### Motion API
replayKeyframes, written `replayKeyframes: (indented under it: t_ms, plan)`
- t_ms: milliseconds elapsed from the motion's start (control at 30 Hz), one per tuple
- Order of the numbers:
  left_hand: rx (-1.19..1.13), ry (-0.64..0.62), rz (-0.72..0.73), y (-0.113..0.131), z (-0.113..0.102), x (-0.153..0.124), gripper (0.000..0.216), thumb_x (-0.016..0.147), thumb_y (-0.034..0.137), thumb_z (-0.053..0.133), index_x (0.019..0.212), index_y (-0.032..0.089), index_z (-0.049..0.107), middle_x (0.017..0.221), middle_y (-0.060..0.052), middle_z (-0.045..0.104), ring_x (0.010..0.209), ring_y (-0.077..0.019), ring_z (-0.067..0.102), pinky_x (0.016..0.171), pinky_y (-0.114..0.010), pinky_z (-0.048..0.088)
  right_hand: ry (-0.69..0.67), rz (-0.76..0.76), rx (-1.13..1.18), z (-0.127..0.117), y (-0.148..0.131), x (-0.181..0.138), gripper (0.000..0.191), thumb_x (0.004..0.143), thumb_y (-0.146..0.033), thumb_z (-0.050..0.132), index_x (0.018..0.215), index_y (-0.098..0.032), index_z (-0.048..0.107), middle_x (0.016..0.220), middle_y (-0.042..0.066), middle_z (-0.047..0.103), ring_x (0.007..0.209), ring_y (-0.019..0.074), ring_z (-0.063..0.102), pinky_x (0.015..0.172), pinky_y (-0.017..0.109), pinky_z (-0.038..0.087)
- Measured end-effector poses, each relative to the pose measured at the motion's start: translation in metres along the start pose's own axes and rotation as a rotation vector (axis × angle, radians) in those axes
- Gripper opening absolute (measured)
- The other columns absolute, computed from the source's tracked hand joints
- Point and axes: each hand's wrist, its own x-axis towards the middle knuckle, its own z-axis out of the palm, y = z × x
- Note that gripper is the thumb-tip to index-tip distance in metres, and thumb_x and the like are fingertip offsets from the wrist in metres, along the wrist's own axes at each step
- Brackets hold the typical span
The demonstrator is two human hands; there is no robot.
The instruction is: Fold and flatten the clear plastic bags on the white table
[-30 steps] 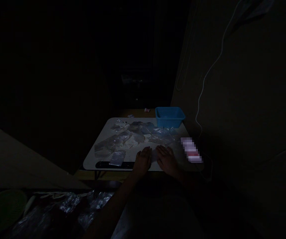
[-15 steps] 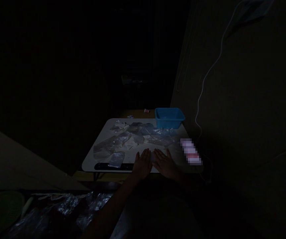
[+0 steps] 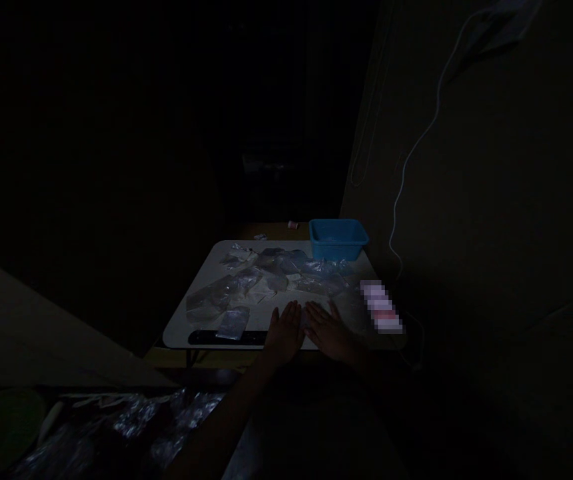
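Both hands lie flat side by side near the front edge of a white table (image 3: 176,327). My left hand (image 3: 284,333) has its fingers stretched forward, palm down. My right hand (image 3: 330,333) is also stretched out flat, with the thumb side toward my left hand. Between them shows a bit of pale, thin material, partly covered by the hands, too dim to name. Beyond the fingertips spreads a heap of clear plastic bags (image 3: 266,277). A small folded plastic bag (image 3: 233,323) lies left of my left hand, over a dark strip (image 3: 201,337) along the table edge.
A blue plastic basin (image 3: 337,250) stands at the table's back right corner. A blurred-out bright rectangle (image 3: 381,307) is at the right edge. A white cable (image 3: 395,213) hangs down the right wall. More crumpled plastic (image 3: 139,413) and a green round object (image 3: 4,427) lie low at left.
The view has shifted slightly, so the table sits a little lower in the picture. Both hands stay flat in nearly the same place; the right hand's fingers look a little blurred.
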Motion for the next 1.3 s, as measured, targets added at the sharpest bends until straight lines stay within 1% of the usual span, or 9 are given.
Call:
replayKeyframes:
  t_ms: [233, 300, 500, 633, 733, 933, 1133, 1300]
  plan:
    - [0.016, 0.007, -0.014, 0.001, 0.000, 0.000, 0.049, 0.087, 0.033, 0.019, 0.130, 0.010, 0.028, 0.136, -0.011, 0.028, 0.126, -0.0212, 0.021, 0.099, -0.046, 0.020, 0.020, 0.098, -0.062, 0.002, 0.015, -0.005, 0.049, 0.087, -0.039, 0.022, 0.125, -0.012, 0.038, 0.132, 0.012, 0.035, 0.125, 0.0212, 0.022, 0.101, 0.049, 0.001]
    - [0.021, 0.005, -0.018, 0.001, 0.000, 0.001, 0.049, 0.087, 0.032, 0.019, 0.130, 0.010, 0.028, 0.136, -0.010, 0.029, 0.126, -0.0211, 0.022, 0.099, -0.046, 0.020, 0.020, 0.102, -0.065, 0.001, 0.014, -0.005, 0.049, 0.087, -0.039, 0.023, 0.125, -0.012, 0.037, 0.133, 0.012, 0.033, 0.126, 0.0215, 0.021, 0.101, 0.049, 0.001]
    - [0.015, -0.009, -0.006, 0.000, 0.001, 0.001, 0.048, 0.087, 0.032, 0.021, 0.130, 0.012, 0.028, 0.136, -0.011, 0.029, 0.125, -0.0216, 0.022, 0.099, -0.046, 0.020, -0.019, 0.050, -0.029, 0.005, 0.003, -0.002, 0.049, 0.087, -0.038, 0.023, 0.129, -0.015, 0.031, 0.135, 0.011, 0.030, 0.126, 0.0199, 0.020, 0.101, 0.048, 0.004]
    - [0.032, 0.025, -0.003, 0.000, 0.003, 0.000, 0.048, 0.086, 0.030, 0.021, 0.130, 0.012, 0.028, 0.136, -0.010, 0.028, 0.126, -0.0214, 0.022, 0.099, -0.046, 0.019, -0.006, 0.107, -0.048, 0.007, 0.006, -0.003, 0.051, 0.086, -0.041, 0.023, 0.128, -0.013, 0.033, 0.135, 0.013, 0.031, 0.126, 0.0213, 0.021, 0.101, 0.049, 0.004]
    - [0.037, 0.033, -0.006, 0.001, 0.003, 0.000, 0.048, 0.087, 0.030, 0.021, 0.130, 0.012, 0.029, 0.136, -0.011, 0.029, 0.125, -0.0219, 0.022, 0.098, -0.046, 0.020, -0.003, 0.129, -0.060, 0.004, 0.010, -0.004, 0.051, 0.086, -0.041, 0.025, 0.127, -0.012, 0.034, 0.134, 0.014, 0.031, 0.126, 0.0228, 0.020, 0.100, 0.051, 0.004]
    - [0.023, 0.008, -0.011, 0.001, -0.001, 0.001, 0.048, 0.086, 0.031, 0.022, 0.130, 0.010, 0.029, 0.136, -0.011, 0.029, 0.125, -0.0219, 0.023, 0.098, -0.047, 0.021, -0.006, 0.081, -0.039, -0.002, 0.005, 0.001, 0.048, 0.084, -0.032, 0.032, 0.128, -0.013, 0.033, 0.136, 0.011, 0.029, 0.126, 0.0220, 0.019, 0.101, 0.048, 0.004]
    - [0.031, 0.021, -0.016, 0.001, 0.000, 0.000, 0.049, 0.087, 0.033, 0.022, 0.129, 0.009, 0.030, 0.137, -0.010, 0.027, 0.127, -0.0236, 0.015, 0.099, -0.046, 0.022, -0.007, 0.056, 0.005, 0.000, 0.002, 0.001, 0.045, 0.085, -0.029, 0.028, 0.127, -0.014, 0.035, 0.133, 0.010, 0.034, 0.125, 0.0195, 0.023, 0.102, 0.047, 0.003]
    - [0.019, 0.028, -0.018, 0.001, 0.001, 0.000, 0.048, 0.087, 0.033, 0.024, 0.129, 0.011, 0.030, 0.136, -0.011, 0.028, 0.127, -0.0241, 0.016, 0.099, -0.047, 0.022, -0.012, 0.061, 0.003, 0.001, 0.002, -0.003, 0.045, 0.086, -0.031, 0.026, 0.127, -0.014, 0.034, 0.133, 0.010, 0.034, 0.125, 0.0189, 0.022, 0.102, 0.046, 0.005]
